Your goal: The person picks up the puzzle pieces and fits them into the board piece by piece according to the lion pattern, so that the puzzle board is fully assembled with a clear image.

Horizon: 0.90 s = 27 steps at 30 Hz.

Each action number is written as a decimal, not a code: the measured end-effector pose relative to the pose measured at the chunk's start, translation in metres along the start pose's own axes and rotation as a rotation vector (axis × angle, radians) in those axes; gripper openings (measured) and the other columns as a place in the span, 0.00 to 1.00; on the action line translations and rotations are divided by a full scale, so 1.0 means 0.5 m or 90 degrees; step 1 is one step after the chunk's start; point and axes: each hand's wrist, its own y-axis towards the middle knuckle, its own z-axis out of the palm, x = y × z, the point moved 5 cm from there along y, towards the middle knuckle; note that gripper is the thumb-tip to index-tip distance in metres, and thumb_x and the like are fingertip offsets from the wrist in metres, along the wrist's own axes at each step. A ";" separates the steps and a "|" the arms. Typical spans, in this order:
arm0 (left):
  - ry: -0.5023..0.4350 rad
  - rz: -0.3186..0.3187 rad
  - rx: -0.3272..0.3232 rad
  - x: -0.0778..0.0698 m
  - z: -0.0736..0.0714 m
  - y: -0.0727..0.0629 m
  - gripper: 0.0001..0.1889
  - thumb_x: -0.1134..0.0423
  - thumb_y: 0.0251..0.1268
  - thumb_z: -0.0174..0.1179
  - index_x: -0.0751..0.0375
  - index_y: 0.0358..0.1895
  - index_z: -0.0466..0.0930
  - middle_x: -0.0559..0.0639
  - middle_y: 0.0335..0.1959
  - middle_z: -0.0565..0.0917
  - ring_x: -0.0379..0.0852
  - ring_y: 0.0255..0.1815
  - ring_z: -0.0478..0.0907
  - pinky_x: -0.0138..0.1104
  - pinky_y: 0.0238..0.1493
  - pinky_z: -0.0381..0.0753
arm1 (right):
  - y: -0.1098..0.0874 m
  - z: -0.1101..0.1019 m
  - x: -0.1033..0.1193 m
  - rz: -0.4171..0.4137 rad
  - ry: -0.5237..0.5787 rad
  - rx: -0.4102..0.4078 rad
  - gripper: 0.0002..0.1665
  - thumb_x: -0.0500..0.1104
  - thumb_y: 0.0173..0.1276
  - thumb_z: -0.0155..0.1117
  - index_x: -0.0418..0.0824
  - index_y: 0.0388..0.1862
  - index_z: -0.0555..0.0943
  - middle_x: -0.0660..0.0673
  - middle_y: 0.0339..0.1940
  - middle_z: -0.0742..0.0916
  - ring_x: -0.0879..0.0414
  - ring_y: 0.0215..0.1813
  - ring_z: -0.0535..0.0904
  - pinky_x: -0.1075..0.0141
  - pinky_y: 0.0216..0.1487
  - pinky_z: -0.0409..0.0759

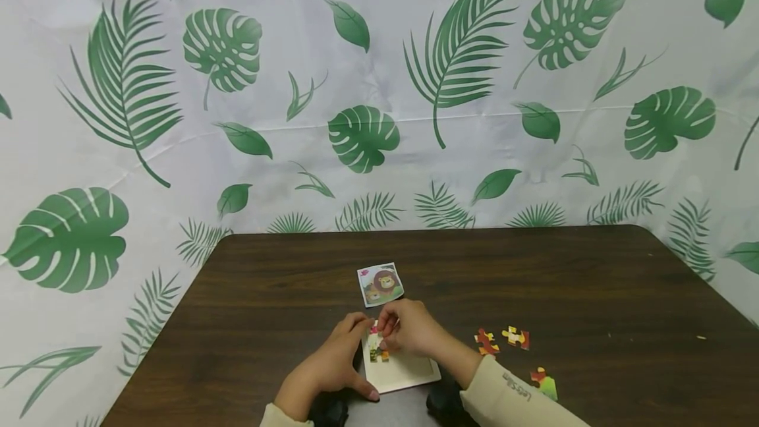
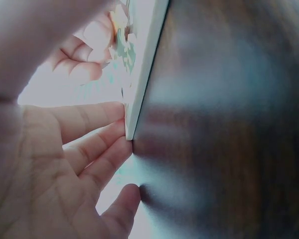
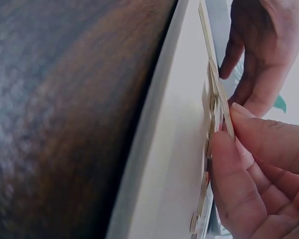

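A pale, shallow puzzle tray (image 1: 409,374) lies on the table, with puzzle pieces (image 1: 375,352) fitted along its left side. My left hand (image 1: 332,361) spans that side, thumb at the near left corner. In the left wrist view its extended fingers (image 2: 102,134) touch the tray's corner and edge. Over the fitted pieces, my right hand (image 1: 409,328) pinches a thin puzzle piece (image 3: 225,107) between thumb and index finger. The held piece is tilted against the tray in the right wrist view, and its picture side is hidden from there.
Beyond the tray lies a square picture card (image 1: 381,284) with lions. Right of the right forearm are loose puzzle pieces: a red one (image 1: 486,341), a yellow and red one (image 1: 516,337) and a red and green one (image 1: 544,383). A leaf-printed cloth (image 1: 379,84) hangs behind the dark table (image 1: 284,282).
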 end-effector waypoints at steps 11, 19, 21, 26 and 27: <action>-0.001 -0.005 0.005 0.000 0.000 0.000 0.54 0.48 0.28 0.78 0.69 0.64 0.61 0.55 0.61 0.60 0.57 0.62 0.56 0.52 0.58 0.61 | 0.000 0.005 -0.003 0.011 0.008 0.014 0.14 0.27 0.42 0.74 0.39 0.23 0.77 0.53 0.17 0.78 0.62 0.21 0.73 0.70 0.22 0.71; -0.001 -0.004 0.005 0.002 0.001 0.000 0.54 0.48 0.29 0.78 0.69 0.64 0.61 0.55 0.61 0.60 0.57 0.62 0.56 0.52 0.58 0.61 | -0.003 0.004 0.003 0.024 -0.049 -0.020 0.15 0.28 0.40 0.74 0.40 0.21 0.76 0.53 0.15 0.75 0.63 0.19 0.69 0.71 0.18 0.67; -0.002 -0.004 0.007 0.003 0.001 0.001 0.54 0.48 0.29 0.78 0.68 0.64 0.61 0.56 0.62 0.60 0.57 0.62 0.56 0.52 0.58 0.61 | -0.003 0.004 0.003 0.035 -0.049 -0.025 0.15 0.28 0.41 0.74 0.40 0.21 0.76 0.53 0.15 0.75 0.63 0.19 0.69 0.71 0.18 0.66; -0.002 -0.005 0.006 0.003 0.002 0.001 0.54 0.49 0.29 0.78 0.69 0.64 0.61 0.56 0.62 0.60 0.57 0.62 0.56 0.51 0.58 0.62 | -0.003 0.005 0.003 0.049 -0.054 -0.033 0.15 0.28 0.41 0.74 0.40 0.20 0.75 0.53 0.14 0.75 0.63 0.18 0.69 0.71 0.17 0.66; -0.002 -0.006 0.006 0.003 0.002 0.000 0.54 0.49 0.29 0.78 0.69 0.64 0.61 0.56 0.62 0.60 0.57 0.62 0.56 0.51 0.58 0.61 | -0.003 0.005 0.004 0.047 -0.059 -0.035 0.15 0.28 0.41 0.74 0.40 0.20 0.75 0.53 0.13 0.75 0.63 0.18 0.68 0.71 0.17 0.65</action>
